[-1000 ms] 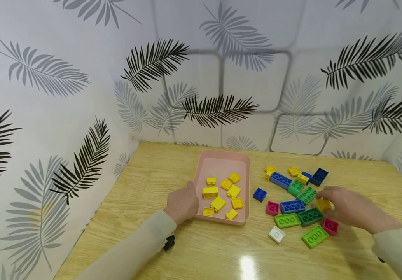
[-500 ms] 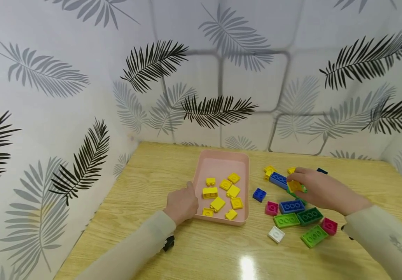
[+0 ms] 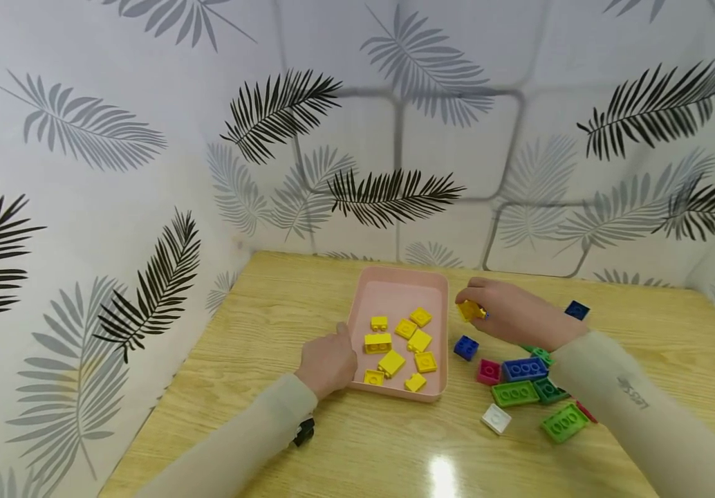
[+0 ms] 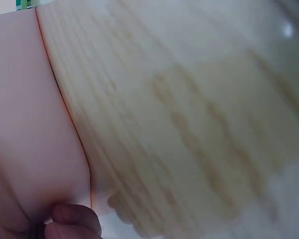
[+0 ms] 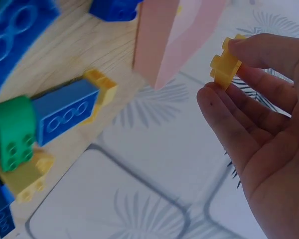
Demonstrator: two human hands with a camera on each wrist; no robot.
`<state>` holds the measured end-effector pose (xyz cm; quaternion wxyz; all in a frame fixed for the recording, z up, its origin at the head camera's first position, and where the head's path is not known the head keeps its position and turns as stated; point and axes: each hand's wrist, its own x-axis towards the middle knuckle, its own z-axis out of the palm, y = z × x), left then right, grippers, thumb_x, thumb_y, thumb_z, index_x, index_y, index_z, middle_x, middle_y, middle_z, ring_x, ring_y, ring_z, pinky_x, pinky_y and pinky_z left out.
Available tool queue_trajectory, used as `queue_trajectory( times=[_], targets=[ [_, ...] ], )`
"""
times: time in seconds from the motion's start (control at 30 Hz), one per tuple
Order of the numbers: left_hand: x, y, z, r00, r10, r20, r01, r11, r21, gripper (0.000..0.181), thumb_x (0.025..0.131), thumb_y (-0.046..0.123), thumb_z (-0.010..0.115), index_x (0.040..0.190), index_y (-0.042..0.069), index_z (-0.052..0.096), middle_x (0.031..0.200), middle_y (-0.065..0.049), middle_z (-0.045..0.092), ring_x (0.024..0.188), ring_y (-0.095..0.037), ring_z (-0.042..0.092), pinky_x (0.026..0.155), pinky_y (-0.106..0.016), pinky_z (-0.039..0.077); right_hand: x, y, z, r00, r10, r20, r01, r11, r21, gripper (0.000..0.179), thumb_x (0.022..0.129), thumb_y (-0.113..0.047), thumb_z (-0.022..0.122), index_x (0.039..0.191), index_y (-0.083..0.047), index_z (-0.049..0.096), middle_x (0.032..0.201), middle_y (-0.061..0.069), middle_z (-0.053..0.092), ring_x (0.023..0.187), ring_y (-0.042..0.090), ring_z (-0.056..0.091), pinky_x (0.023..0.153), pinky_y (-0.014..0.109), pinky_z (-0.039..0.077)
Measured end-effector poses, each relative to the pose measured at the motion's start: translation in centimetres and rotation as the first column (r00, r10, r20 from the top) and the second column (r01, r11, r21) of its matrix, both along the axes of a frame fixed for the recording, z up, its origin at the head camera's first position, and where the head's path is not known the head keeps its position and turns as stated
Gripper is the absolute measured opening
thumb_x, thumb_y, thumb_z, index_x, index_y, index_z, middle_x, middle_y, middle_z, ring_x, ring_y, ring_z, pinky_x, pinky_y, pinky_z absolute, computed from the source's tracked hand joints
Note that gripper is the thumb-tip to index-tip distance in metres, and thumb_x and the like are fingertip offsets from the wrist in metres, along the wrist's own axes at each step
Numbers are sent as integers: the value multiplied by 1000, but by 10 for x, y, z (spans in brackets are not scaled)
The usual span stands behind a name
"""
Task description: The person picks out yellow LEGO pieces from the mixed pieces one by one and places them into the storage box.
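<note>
A pink tray (image 3: pixel 402 275) stands on the table, with several yellow toy building bricks (image 3: pixel 391 362) lying in it. My left hand (image 3: pixel 326 360) grips the tray's left edge near the front corner; in the left wrist view its fingertips (image 4: pixel 75 219) are against the pink wall. Just right of the tray, my right hand (image 3: pixel 516 311) pinches a yellow brick (image 3: pixel 469 310) between thumb and fingers, above the table. Studs on that brick (image 5: pixel 225 63) show in the right wrist view. The right hand and forearm hide part of the loose bricks behind and beneath them.
Right of the tray lie loose blue (image 3: pixel 466 347), pink (image 3: pixel 489 371), light green (image 3: pixel 515 393) and white (image 3: pixel 496 418) bricks. A dark blue brick (image 3: pixel 577 310) sits farther back. A leaf-patterned wall covering (image 3: pixel 407 138) rises behind the wooden table (image 3: pixel 357 449).
My right hand has carried the yellow brick leftward from the right side of the loose bricks to near the tray's right wall. The left hand has stayed at the tray's edge.
</note>
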<state>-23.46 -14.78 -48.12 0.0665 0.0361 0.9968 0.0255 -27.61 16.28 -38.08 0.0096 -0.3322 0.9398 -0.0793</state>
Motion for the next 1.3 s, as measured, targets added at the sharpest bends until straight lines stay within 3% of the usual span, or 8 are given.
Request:
queue_trajectory(
  times=[0.2, 0.37, 0.53, 0.9, 1.1, 1.3],
  targets=[
    [0, 0, 2, 1000, 4, -1, -4, 1000, 0, 56, 102, 30, 51, 145, -2, 39, 61, -5, 54, 50, -18, 53, 48, -35, 46, -20, -34, -3, 997, 82, -9, -82, 997, -6, 30, 90, -10, 74, 120, -10, 70, 110, 5, 65, 93, 21, 63, 84, 37, 56],
    [1, 1, 2, 1000, 5, 1, -5, 1000, 3, 57, 101, 30, 52, 146, -2, 39, 62, -6, 55, 50, -17, 53, 47, -34, 45, -34, -57, -5, 994, 107, 21, -107, 994, -8, 29, 91, -9, 72, 120, -10, 70, 115, 6, 67, 101, 23, 64, 89, 39, 55],
    [0, 1, 0, 1000, 16, 13, -16, 1000, -2, 58, 102, 31, 52, 147, -2, 37, 61, -5, 55, 49, -17, 52, 46, -32, 44, -47, -72, -9, 991, 131, 40, -131, 991, 11, 28, 92, -10, 71, 120, -9, 70, 115, 7, 67, 91, 19, 61, 83, 35, 55],
    [0, -1, -2, 1000, 9, -14, -9, 1000, 0, 57, 102, 30, 52, 146, -2, 39, 60, -5, 54, 48, -17, 52, 46, -32, 45, -65, -97, -23, 989, 120, 87, -122, 992, 22, 28, 93, -11, 70, 120, -10, 69, 117, 5, 68, 96, 18, 61, 88, 36, 54],
    [-1, -1, -1, 1000, 2, -14, -2, 1000, -20, 59, 102, 32, 52, 148, -2, 39, 60, -4, 54, 48, -16, 52, 46, -32, 44, -71, -106, -31, 987, 77, 138, -83, 996, 32, 32, 92, -10, 70, 124, -9, 68, 120, 6, 66, 102, 21, 62, 92, 40, 54],
    [-1, -2, -2, 999, -9, -49, 7, 999, -44, 55, 100, 31, 55, 142, -3, 43, 58, -4, 52, 45, -16, 51, 44, -34, 46, -73, -112, -39, 991, 50, 122, -63, 992, 106, 33, 91, -18, 74, 124, -14, 69, 124, 7, 64, 105, 22, 63, 85, 40, 55]
  ],
)
